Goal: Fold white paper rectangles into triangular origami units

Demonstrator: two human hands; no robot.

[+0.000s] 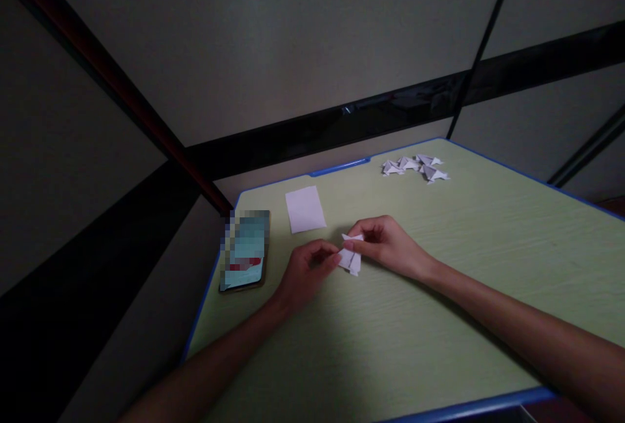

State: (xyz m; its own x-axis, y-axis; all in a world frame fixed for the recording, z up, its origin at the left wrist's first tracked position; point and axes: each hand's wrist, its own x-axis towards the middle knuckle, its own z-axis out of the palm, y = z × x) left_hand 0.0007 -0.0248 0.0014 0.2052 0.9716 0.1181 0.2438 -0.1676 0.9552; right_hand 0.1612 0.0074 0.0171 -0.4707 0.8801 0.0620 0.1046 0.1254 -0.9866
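Note:
A small piece of folded white paper (351, 261) is held between both hands just above the middle of the table. My left hand (308, 271) pinches its left edge between thumb and fingers. From the upper right, my right hand (383, 245) grips it with the thumb on top and the fingers behind. Loose points of the fold stick out at its top and bottom. Beyond my left hand lies a flat square sheet of white paper (305, 209). Several finished-looking folded paper figures (415, 166) sit in a group at the far right.
The pale green table (469, 228) has a blue edge and a blue strip (340, 166) at its back. A phone (247, 250) with a lit, partly blurred screen lies at the left edge. Cabinet panels (317, 45) rise right behind the table.

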